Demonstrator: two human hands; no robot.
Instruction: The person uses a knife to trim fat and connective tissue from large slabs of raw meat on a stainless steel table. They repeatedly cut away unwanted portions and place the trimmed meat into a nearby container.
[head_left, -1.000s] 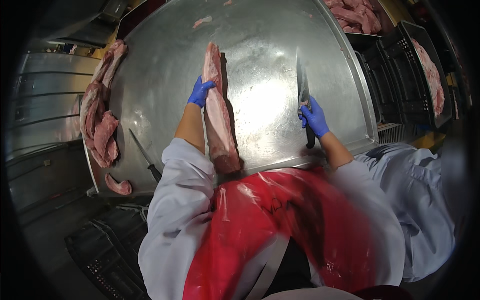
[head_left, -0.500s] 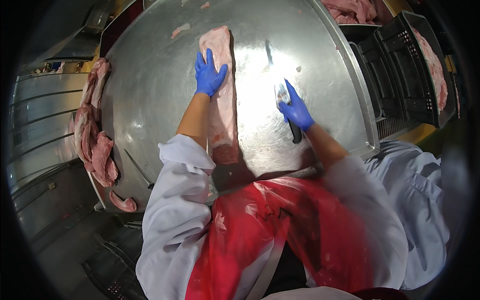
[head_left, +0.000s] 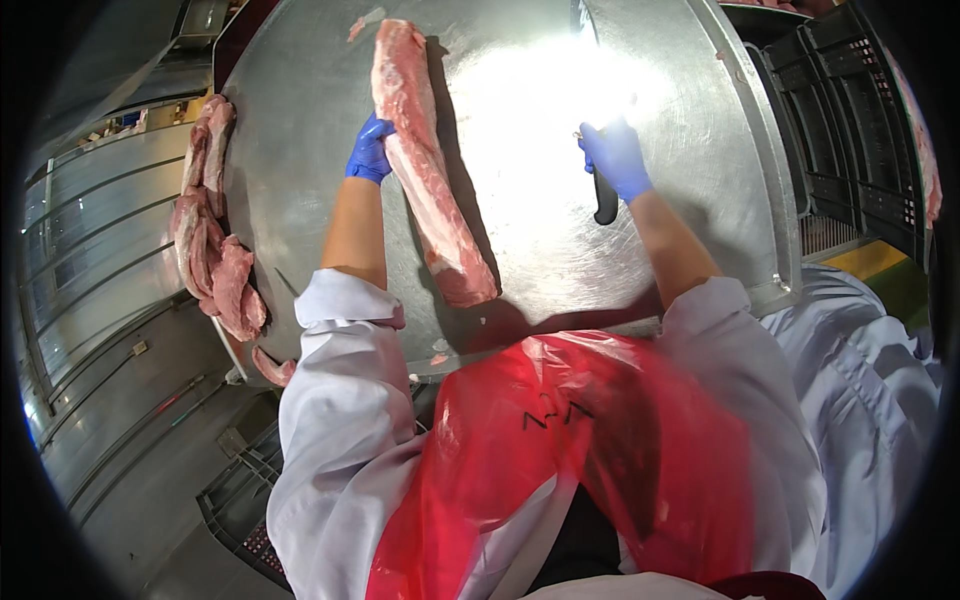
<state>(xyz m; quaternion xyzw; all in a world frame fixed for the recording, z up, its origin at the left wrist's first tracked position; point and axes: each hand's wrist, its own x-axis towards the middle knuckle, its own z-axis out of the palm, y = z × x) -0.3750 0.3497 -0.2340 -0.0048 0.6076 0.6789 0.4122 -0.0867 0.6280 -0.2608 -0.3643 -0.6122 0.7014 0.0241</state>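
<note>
A long slab of raw pink meat (head_left: pixel 425 165) lies lengthwise on the steel table (head_left: pixel 300 180), its near end by the table's front edge. My left hand (head_left: pixel 368 150), in a blue glove, grips the slab's left side about halfway up. In its own blue glove, my right hand (head_left: pixel 615 158) is shut on a knife (head_left: pixel 604 200) with a black handle. The blade points away from me into a bright glare on the steel, to the right of the meat and apart from it.
Several strips of raw meat (head_left: pixel 210 240) are piled along the table's left edge, one hanging over the front corner. Black plastic crates (head_left: pixel 860 130) stand to the right of the table. I wear a red plastic apron (head_left: pixel 560 460) over white sleeves.
The view has closed in on the table. My left hand slid from the top of the slab to its left side, and the slab has turned slightly. My knife hand moved a little farther away.
</note>
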